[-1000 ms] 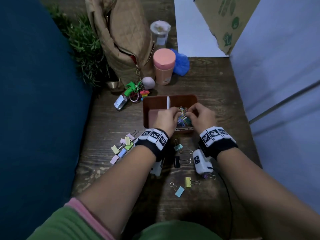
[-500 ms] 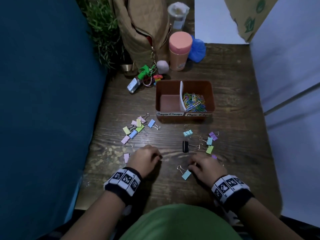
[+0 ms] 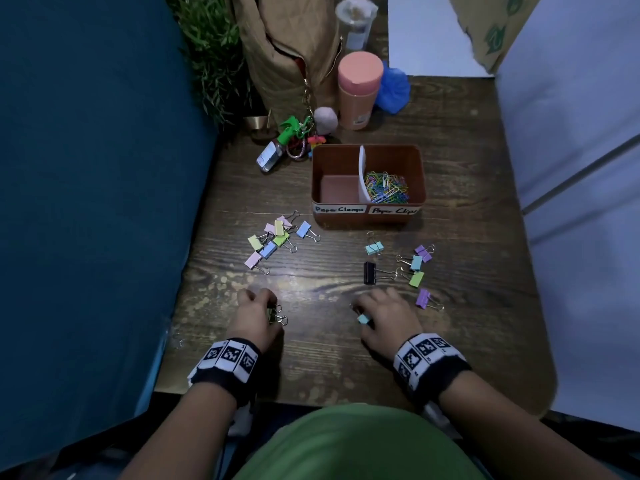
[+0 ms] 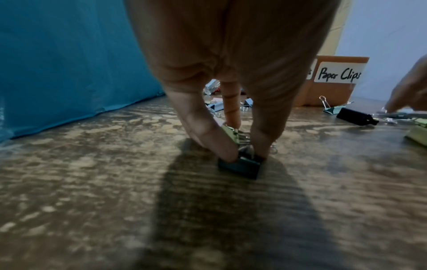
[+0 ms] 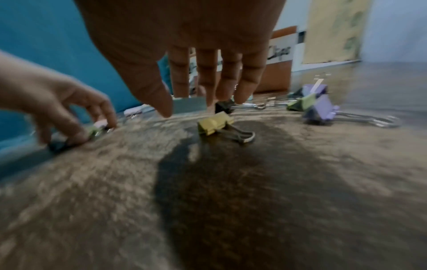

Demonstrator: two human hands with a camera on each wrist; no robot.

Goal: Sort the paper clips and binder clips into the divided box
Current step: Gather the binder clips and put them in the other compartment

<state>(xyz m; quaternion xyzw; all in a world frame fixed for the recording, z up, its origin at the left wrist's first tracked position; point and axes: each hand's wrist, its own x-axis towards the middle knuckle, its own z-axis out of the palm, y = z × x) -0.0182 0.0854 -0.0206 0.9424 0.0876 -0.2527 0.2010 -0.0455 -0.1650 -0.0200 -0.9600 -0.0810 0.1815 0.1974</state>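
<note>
The brown divided box (image 3: pixel 420 183) stands mid-table; its right compartment holds coloured paper clips (image 3: pixel 386 188) and its left one, labelled "Paper Clamps", is bare. My left hand (image 3: pixel 272 314) near the front left pinches a dark teal binder clip (image 4: pixel 240 165) between thumb and finger on the table, with a green clip (image 4: pixel 231 134) against it. My right hand (image 3: pixel 362 315) hangs over the front centre, thumb and fingers closing on a light blue binder clip (image 5: pixel 189 105). A yellow clip (image 5: pixel 216 123) lies under that hand. Loose binder clips lie in a left cluster (image 3: pixel 273 237) and a right group around a black clip (image 3: pixel 370 273).
A tan quilted bag (image 3: pixel 291 53), a pink tumbler (image 3: pixel 358 91), a blue bag (image 3: pixel 393 86) and a keychain bundle (image 3: pixel 294 136) crowd the back of the table. A teal fabric wall (image 3: pixel 86 202) borders the left edge, and a pale wall the right.
Both hands pulled back from the box to the table's near side. The left hand has closed on clips, and the right has closed on the light blue clip that lay beside it.
</note>
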